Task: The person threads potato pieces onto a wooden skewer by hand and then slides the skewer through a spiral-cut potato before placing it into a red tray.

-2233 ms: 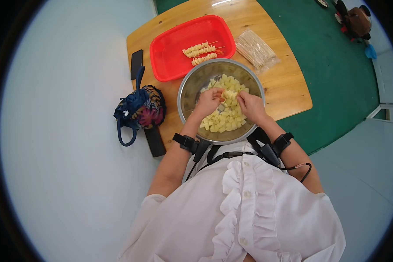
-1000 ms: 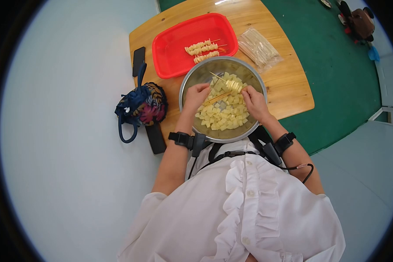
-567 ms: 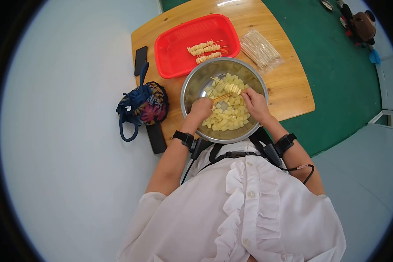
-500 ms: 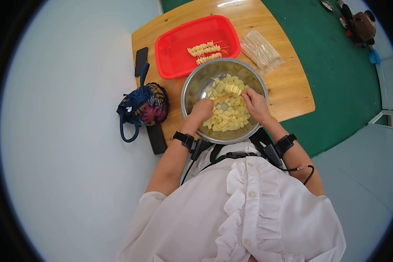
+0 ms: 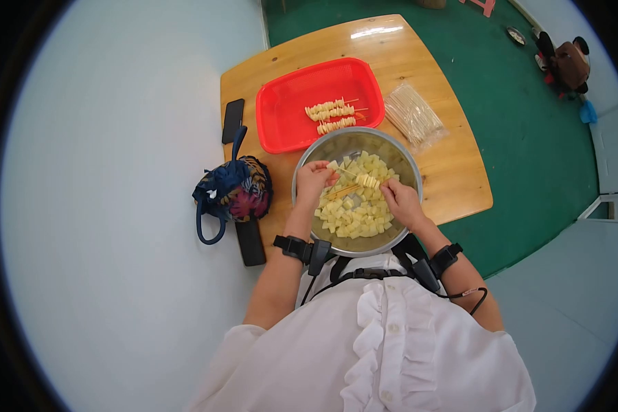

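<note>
My right hand (image 5: 402, 202) grips the near end of a thin skewer, which has several pale yellow slices (image 5: 368, 181) packed along it. At the skewer's free tip, my left hand (image 5: 312, 184) pinches a small pale piece (image 5: 333, 165) between thumb and fingers. Both hands are over a large steel bowl (image 5: 342, 143). Inside it lies a heap of pale yellow cut pieces (image 5: 357, 221), possibly potato. A few bare sticks (image 5: 342, 193) rest on the heap between my hands.
Behind the bowl, a red plastic basket (image 5: 281, 113) holds several filled skewers (image 5: 336, 126). To its right lies a clear bag of sticks (image 5: 415, 117). A patterned cloth bag (image 5: 233, 189) and two dark phones (image 5: 233, 121) are at the wooden table's (image 5: 460, 178) left edge.
My left hand has risen from the heap and now has a pale piece at the skewer's tip. The right hand still holds the skewer. The whole view has shifted, with the table lower in it.
</note>
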A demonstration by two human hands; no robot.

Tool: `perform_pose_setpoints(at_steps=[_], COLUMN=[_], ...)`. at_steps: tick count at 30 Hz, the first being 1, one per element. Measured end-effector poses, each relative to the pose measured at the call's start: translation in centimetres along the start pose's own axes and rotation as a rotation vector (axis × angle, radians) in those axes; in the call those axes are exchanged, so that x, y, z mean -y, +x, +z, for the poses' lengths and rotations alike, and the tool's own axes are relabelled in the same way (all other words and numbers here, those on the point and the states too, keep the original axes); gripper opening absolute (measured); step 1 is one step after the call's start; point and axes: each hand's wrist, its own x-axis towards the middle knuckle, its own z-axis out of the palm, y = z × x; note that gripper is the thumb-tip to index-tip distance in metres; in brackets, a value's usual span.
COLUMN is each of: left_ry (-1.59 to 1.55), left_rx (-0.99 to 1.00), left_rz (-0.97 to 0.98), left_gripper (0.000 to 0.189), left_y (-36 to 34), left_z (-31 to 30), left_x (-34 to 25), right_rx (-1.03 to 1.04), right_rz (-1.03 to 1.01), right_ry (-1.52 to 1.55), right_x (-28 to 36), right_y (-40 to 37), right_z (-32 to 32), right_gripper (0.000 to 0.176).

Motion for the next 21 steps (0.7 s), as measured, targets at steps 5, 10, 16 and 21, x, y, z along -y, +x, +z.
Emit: perform_pose_setpoints(at_steps=[5, 10, 16, 21], left_ry=[0.045, 0.132, 0.292, 0.286], left_rx=[-0.025, -0.074, -0.105, -0.108], left_rz=[0.01, 0.038, 0.126, 0.136], left_gripper=[0.015, 0.014, 0.013, 0.013], left_y=[0.1, 0.3, 0.9, 1.1], left_z=[0.6, 1.0, 0.9, 1.0], left_x=[0.1, 0.5, 1.3, 1.9], right_rx=[-0.033, -0.05, -0.055, -0.067], right_rz=[-0.028, -0.066, -0.073, -0.082], right_ry=[-0.024, -0.079, -0.089, -0.087], right_x=[-0.2, -0.4, -0.1, -0.2], right_y=[0.1, 0.0, 0.1, 0.1], right_z=[0.2, 0.4, 0.2, 0.3], right_gripper=[0.016, 0.015, 0.015, 0.014])
